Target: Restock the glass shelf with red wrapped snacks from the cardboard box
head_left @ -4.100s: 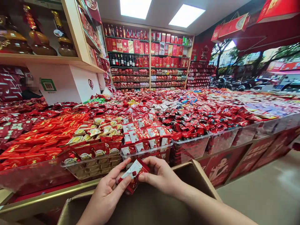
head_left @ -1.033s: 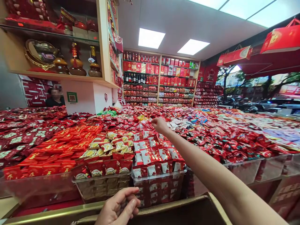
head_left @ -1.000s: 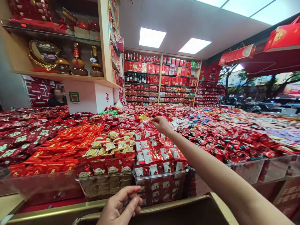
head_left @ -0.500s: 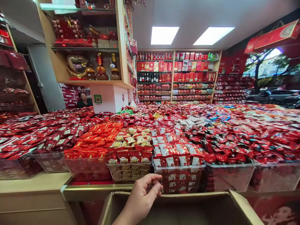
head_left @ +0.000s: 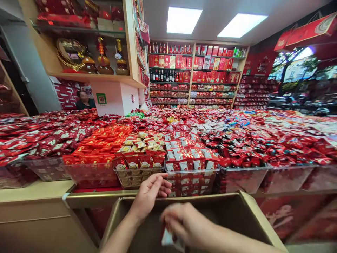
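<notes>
Above the open cardboard box (head_left: 126, 205), my right hand (head_left: 184, 223) is closed on a small red-and-white snack packet (head_left: 167, 237); hand and packet are smeared by motion. To its left, my left hand (head_left: 151, 191) hovers over the box's far rim with loosely bent fingers and nothing visible in them. Just beyond the left hand stands a clear plastic bin (head_left: 193, 184) heaped with red-and-white packets (head_left: 181, 153). A neighbouring bin of gold-and-red packets (head_left: 144, 160) stands to its left. The bottom of the box is dark and partly hidden by my arms.
Bins of bright red packets (head_left: 96, 144) and dark red packets (head_left: 56, 142) line the left. Black-and-red packets (head_left: 239, 154) fill a bin at right. A shelf cabinet (head_left: 86, 75) overhangs the display on the left. Behind it sits a person (head_left: 85, 100).
My right hand has come into view over the box with a packet. The left hand has shifted left and slightly up, its fingers a little more spread. The camera view has tilted down.
</notes>
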A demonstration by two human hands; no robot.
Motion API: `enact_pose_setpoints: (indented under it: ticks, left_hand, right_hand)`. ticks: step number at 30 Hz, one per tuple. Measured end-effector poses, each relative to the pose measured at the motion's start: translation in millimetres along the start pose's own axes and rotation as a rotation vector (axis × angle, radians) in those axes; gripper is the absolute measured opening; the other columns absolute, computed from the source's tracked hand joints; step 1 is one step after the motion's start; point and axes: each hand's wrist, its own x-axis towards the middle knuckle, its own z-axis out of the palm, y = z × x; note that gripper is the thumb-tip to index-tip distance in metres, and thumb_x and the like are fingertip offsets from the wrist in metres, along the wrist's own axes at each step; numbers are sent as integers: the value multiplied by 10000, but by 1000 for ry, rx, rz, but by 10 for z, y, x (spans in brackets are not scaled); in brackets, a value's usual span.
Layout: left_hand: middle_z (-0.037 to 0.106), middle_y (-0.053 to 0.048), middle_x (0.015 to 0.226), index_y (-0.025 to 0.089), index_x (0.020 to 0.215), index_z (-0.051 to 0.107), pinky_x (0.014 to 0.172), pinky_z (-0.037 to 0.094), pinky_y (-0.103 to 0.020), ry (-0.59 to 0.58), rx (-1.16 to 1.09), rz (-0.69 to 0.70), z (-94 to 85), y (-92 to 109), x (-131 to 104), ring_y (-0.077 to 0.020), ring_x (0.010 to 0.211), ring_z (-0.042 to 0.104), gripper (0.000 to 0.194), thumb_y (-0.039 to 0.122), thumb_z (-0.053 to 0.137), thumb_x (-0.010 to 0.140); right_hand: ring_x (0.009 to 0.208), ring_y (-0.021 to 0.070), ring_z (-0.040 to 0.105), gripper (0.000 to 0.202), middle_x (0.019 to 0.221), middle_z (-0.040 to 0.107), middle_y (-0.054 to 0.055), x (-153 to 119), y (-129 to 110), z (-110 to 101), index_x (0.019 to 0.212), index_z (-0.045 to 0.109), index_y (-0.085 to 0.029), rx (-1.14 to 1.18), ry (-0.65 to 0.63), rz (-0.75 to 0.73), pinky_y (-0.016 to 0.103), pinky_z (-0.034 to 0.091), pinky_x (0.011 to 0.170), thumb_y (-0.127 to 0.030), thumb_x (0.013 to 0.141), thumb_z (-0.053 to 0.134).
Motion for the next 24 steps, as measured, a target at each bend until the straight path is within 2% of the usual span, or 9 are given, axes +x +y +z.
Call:
enact_pose_setpoints:
  ticks: [2,4,6,9,14,17,19,21,24]
  left_hand:
    - [662,-65,847,155,1024,580,633,473,-260,-58,-40,-8,-5,24,-3,-149,715,605,447,521,439,812]
    - [668,-73,866,147,1082,559,643,482,-265,-111,-45,-14,13,36,-9,-161,724,607,501,529,523,759]
    - [674,-71,910,154,1134,527,706,488,-266,-119,-3,-25,53,34,-16,-174,784,617,540,443,649,695]
    - [670,-68,986,165,1208,465,838,461,-292,-96,87,-39,111,18,-25,-185,911,611,563,331,663,707]
    - [692,-53,935,174,1355,243,831,462,-292,-94,127,-48,122,16,-31,-159,858,626,707,319,601,763]
    - [687,-54,958,193,1361,220,840,456,-281,-60,108,-41,112,26,-38,-163,874,624,746,330,619,746]
    - [684,-47,963,212,1366,203,827,458,-264,-64,104,-49,113,33,-45,-161,871,622,765,335,625,740]
    - [690,-33,913,223,1372,188,791,467,-253,-75,121,-55,127,41,-56,-148,801,624,778,338,626,739]
    - [688,-15,859,227,1362,225,786,463,-255,-27,114,-44,172,52,-76,-140,749,616,762,361,629,730]
  right_hand:
    - [655,128,575,215,756,646,28,125,58,-198,878,628,-172,-10,214,36,249,454,616,-274,858,439]
    - [720,145,591,217,813,662,37,226,103,-338,906,631,-183,9,412,55,254,450,658,-266,845,439]
    - [746,153,592,202,817,663,38,287,151,-393,888,637,-184,57,473,68,261,449,678,-274,824,468]
    - [740,152,583,193,794,658,36,309,234,-380,867,645,-181,140,472,75,265,445,675,-285,804,495]
    - [659,127,558,232,729,635,19,265,307,-384,834,636,-163,438,443,151,252,433,619,-370,752,572]
    - [618,103,553,306,707,627,-6,227,302,-398,842,603,-163,672,348,217,232,432,587,-379,644,693]
    - [588,90,549,333,679,617,-15,203,294,-398,774,584,-153,744,303,223,220,431,567,-358,573,751]
    - [531,77,526,344,618,592,-27,188,287,-399,686,558,-146,758,312,235,209,422,521,-361,529,776]
    - [475,70,500,385,559,566,-41,189,279,-411,642,535,-147,775,333,269,198,405,465,-373,475,798]
